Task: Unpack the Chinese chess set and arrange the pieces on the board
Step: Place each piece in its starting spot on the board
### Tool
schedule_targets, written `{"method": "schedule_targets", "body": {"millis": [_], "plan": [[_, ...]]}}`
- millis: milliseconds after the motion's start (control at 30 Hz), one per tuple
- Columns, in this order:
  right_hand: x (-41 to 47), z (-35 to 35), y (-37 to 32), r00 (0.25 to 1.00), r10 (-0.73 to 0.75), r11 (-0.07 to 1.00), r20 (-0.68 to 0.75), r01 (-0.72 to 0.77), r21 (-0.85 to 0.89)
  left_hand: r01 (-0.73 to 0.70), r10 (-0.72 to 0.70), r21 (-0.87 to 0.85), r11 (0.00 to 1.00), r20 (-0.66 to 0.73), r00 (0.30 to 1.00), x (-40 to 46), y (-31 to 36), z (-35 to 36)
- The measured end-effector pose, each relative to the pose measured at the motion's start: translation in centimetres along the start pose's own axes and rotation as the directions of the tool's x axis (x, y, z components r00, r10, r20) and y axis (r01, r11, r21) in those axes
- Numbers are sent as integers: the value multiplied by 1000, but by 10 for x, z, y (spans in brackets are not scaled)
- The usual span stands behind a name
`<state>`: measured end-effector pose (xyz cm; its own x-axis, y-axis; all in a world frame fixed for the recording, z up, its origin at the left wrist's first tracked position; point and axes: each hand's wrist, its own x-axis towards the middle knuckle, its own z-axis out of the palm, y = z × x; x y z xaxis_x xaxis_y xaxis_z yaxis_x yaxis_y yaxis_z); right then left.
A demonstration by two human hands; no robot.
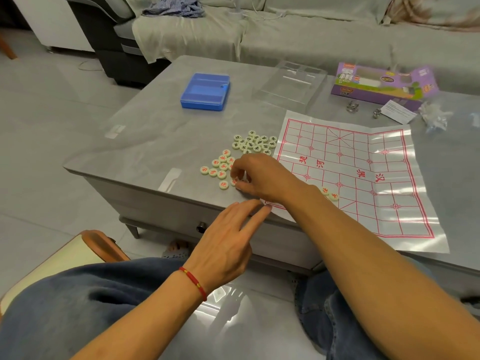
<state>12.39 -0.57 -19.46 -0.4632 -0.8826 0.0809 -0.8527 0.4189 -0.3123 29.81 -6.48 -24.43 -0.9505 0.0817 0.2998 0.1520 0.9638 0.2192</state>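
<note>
Red pieces [219, 167] at 9 o'clock of board [363, 178]; my right hand [259, 178] pinches one, left hand [228, 237] open, holding nothing.

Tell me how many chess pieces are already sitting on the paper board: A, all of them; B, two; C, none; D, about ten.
B: only two red-marked pieces lie on the paper board, near its front edge beside the right forearm, while the rest are in loose piles on the table left of the board, where the right hand reaches into the red pile.
</note>
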Motion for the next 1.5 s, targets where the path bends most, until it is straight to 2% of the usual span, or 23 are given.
{"method": "schedule_targets", "body": {"millis": [167,233,333,467,600,900,1133,1433,1500], "plan": [[0,-5,1,1000,-15,1000,20,15,8,22,-22,8,1000,-5,1000,0,1,2],[-5,-18,8,999,27,998,-25,-25,58,33,-33,21,999,-3,999,-1,-2,5],[-25,-43,35,981,176,981,-85,-168,93,-5,6,50,999,-10,1000,-2,-4,9],[-68,-63,86,913,406,911,-46,-401,97,-50,49,108,993,11,999,-3,-1,15],[-95,-68,113,862,506,859,-34,-500,109,-20,18,100,995,22,1000,-3,3,20],[-105,-68,120,851,525,845,-7,-520,123,-23,22,44,999,22,1000,1,-1,19],[-108,-74,125,764,643,766,53,-642,-37,-39,37,63,997,32,999,-3,-3,20],[-104,-73,126,749,662,750,-15,-662,11,-29,25,109,994,45,999,2,-1,22],[-98,-73,114,785,614,789,-87,-614,31,-36,32,109,993,41,999,2,-2,22]]}}
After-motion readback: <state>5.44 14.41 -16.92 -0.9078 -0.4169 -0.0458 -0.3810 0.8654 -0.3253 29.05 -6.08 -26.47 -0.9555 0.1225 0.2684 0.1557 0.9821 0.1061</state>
